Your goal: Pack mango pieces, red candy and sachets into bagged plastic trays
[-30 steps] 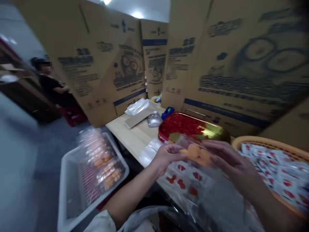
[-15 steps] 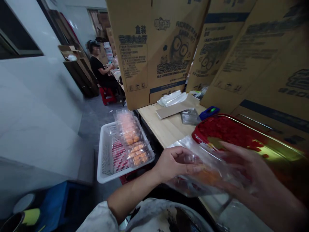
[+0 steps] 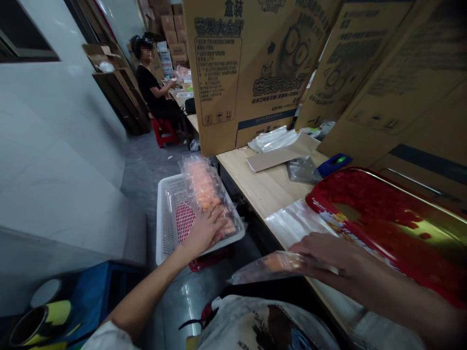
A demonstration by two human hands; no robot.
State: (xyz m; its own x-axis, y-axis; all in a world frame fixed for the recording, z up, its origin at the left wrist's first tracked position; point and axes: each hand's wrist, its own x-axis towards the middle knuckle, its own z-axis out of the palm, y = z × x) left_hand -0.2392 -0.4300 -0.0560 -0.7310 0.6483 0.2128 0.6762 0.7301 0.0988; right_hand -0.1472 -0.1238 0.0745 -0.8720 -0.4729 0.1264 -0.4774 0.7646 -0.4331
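My left hand point(image 3: 204, 228) rests on the near end of a row of clear packs with orange pieces point(image 3: 202, 180), its fingers stretched out over them. The packs lie along the right side of a white plastic basket point(image 3: 160, 233), and some stick out past its far rim. In my right hand point(image 3: 335, 255), at the table edge, is a clear plastic bag point(image 3: 255, 270) with orange pieces inside, gripped at its right end. Flat clear bags point(image 3: 295, 221) lie on the table beyond that hand, beside a large red tin point(image 3: 337, 221) with red packets inside.
Big cardboard boxes point(image 3: 262, 63) stand upright along the back of the wooden table point(image 3: 251, 187). A cardboard strip point(image 3: 280, 153) and a blue tape dispenser point(image 3: 333, 165) lie before them. A blue stool point(image 3: 91, 296) is at lower left. Farther off, a person point(image 3: 153, 90) sits at a table.
My left hand has let go of the bag and moved left onto the packs in the basket. My right hand now holds the bag alone, lower and tilted. The view has shifted slightly.
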